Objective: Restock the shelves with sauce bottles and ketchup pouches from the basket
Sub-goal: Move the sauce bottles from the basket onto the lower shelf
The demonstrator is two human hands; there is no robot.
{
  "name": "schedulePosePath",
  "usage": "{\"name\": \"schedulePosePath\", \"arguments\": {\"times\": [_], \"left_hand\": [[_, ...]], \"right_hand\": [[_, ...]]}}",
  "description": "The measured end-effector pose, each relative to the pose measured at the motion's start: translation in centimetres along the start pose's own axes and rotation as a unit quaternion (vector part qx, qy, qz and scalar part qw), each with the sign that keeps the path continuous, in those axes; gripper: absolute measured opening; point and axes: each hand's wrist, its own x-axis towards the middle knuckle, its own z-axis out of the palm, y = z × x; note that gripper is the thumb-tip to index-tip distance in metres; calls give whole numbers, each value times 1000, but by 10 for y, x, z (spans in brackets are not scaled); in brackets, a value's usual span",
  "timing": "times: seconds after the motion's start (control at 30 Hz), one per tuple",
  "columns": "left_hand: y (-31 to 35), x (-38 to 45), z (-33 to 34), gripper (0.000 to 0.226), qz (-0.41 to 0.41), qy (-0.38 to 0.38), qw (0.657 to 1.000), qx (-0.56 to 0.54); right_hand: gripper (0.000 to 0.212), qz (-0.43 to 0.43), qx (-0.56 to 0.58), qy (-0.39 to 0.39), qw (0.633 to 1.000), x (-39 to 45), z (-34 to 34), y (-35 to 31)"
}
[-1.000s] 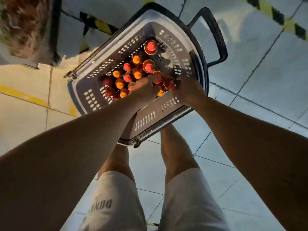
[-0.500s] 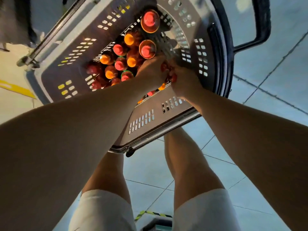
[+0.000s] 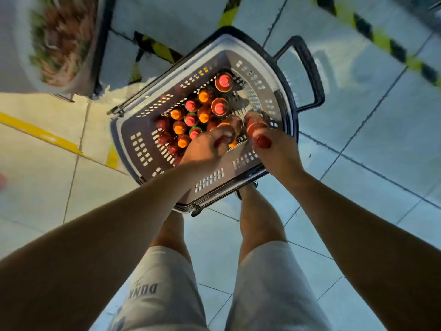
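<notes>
A: Two red-capped glass sauce bottles, one [image 3: 228, 130] gripped in the left hand [image 3: 205, 151], one [image 3: 256, 130] in the right hand [image 3: 278, 154], both over the near right of the grey plastic basket [image 3: 210, 181].

B: Lift straight up, I'd say, clear of the upright bottles [image 3: 191, 119] packed to their left.

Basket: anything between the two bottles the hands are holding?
Head view: nothing solid. The left hand and right hand each grip a sauce bottle; between the bottles only a narrow gap shows, with the basket floor grid behind it.
</notes>
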Motion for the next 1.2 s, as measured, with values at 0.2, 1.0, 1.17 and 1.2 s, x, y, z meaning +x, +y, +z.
{"name": "schedulePosePath", "arguments": {"times": [0.2,1.0,1.17,1.2], "left_hand": [[31,-118,-42,28,65,35,997,-35],[-44,-559,-95,47,-57,451,852,-260],[-137,-613,-105,43,-79,465,830,-297],[-158,-625,-109,39,-83,464,828,-304]], "right_hand": [[25,-74,64,47,994,-94,-62,-30],[38,-256,-46,-5,966,-321,-146,-220],[34,-271,-49,0,961,-353,-79,-295],[32,-271,-47,6,961,-361,-63,-309]]}}
